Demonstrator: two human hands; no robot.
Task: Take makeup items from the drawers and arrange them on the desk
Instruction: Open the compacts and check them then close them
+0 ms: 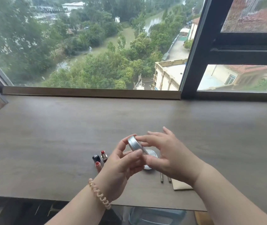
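Note:
Above the wooden desk (48, 135) my left hand (121, 168) grips a round silver compact (135, 142), tilted on edge, between thumb and fingers. My right hand (170, 159) touches the compact's right side with its fingertips, the other fingers spread. Below the hands a second round silver case (151, 154) lies flat on the desk, partly hidden. To the left stand an open red lipstick (103, 155), a black cap (96, 158) and another red lipstick tip (97, 164).
Two thin metal-tipped pencils (162, 177) and a tan card or envelope (181, 185) lie by my right wrist. The desk runs to a large window with a dark frame (197, 46). A translucent container (154, 215) sits under the desk's front edge.

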